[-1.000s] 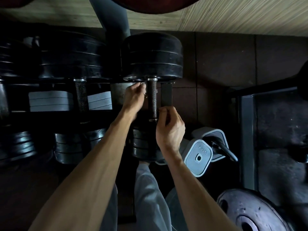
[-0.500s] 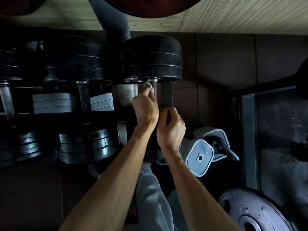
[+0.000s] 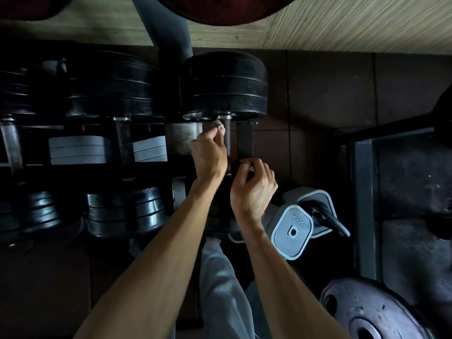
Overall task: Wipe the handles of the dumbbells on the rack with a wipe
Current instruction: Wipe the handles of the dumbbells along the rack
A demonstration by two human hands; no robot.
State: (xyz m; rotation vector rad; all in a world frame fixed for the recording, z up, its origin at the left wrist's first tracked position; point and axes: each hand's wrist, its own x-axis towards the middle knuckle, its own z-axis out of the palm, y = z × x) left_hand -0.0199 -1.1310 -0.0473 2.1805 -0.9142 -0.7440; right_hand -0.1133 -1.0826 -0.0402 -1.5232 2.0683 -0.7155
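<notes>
Left hand (image 3: 208, 152) slid back down from collar, pinching crumpled grey wipe (image 3: 217, 124) against knurled steel dumbbell handle (image 3: 228, 140) running straight away from both hands; right hand (image 3: 253, 184) grips handle's near end.

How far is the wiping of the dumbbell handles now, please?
Done: nothing visibly; no handle looks plainly cleaner. In hand: the left hand pinches a small wipe against the top of the rightmost handle, while the right hand grips the rack bar beside it. Left: the rest of this handle, perhaps also the middle handle and the far-left handle.
</notes>
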